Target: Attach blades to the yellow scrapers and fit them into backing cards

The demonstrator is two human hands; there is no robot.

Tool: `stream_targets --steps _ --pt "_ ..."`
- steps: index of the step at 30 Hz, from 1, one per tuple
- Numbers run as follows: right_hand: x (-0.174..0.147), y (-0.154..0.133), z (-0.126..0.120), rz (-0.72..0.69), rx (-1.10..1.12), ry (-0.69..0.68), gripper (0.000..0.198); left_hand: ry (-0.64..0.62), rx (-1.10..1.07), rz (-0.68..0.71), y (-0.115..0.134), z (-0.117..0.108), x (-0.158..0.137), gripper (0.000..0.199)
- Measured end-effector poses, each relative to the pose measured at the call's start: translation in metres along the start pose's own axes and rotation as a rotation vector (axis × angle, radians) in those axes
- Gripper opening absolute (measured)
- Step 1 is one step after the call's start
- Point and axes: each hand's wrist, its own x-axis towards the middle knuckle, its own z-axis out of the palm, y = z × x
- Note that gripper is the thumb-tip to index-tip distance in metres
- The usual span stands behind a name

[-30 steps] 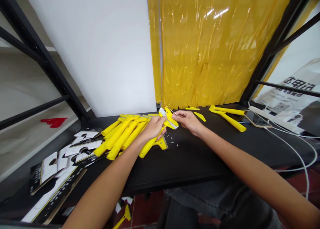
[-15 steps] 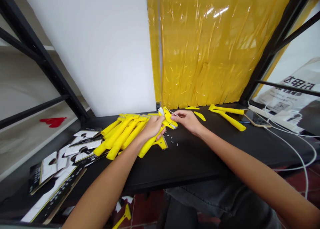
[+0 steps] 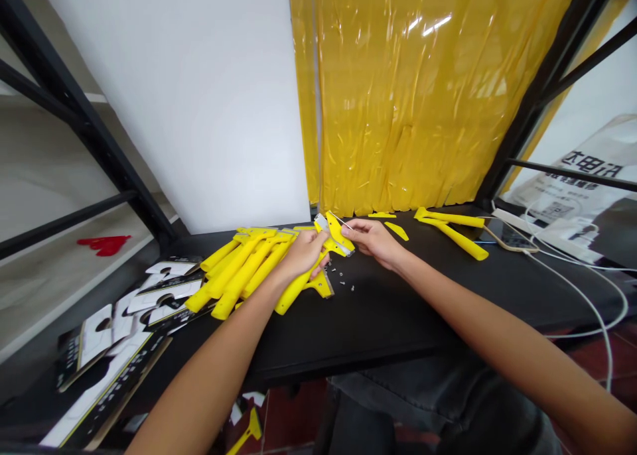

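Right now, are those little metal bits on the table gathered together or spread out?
Spread out: the small metal pieces lie apart on the black tabletop, near your left hand.

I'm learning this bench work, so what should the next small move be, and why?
Perhaps have the right hand line up its thin metallic piece with the yellow scraper: the left hand grips the scraper, while the right pinches that piece close by; contact is unclear.
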Motion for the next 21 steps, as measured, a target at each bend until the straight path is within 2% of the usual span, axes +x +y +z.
stream_targets --steps 15,21 --pt "0.0017 0.0036 -0.0031 0.058 0.033 -0.042 0.040 -0.065 0.036 0.039 0.0020 -0.0004 -0.0026 0.056" --pt "0.0014 0.0025 -0.0040 0.067 0.029 -0.066 0.040 -0.056 0.023 0.012 0.0052 0.0001 -0.0038 0.053"
